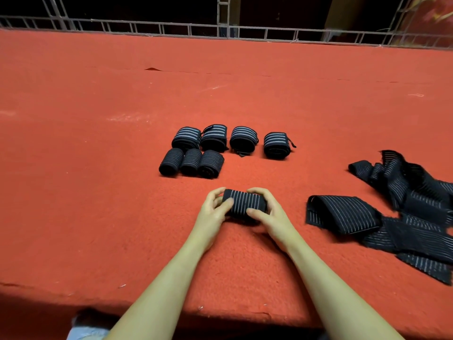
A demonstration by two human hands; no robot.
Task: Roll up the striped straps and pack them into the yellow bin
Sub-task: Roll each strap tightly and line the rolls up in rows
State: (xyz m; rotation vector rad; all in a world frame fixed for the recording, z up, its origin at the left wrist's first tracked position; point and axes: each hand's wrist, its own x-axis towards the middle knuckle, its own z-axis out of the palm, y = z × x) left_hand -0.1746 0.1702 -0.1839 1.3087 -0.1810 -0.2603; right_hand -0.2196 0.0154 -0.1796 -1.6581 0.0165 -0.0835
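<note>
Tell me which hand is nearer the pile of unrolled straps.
Right. The right hand grips the roll's end on the side of the unrolled straps; the left hand grips the far end.

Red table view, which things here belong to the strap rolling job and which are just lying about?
Job:
roll in hand, held by left hand and right hand
seven finished rolls
unrolled straps

Lying about:
red table
metal railing
No yellow bin in view.
</note>
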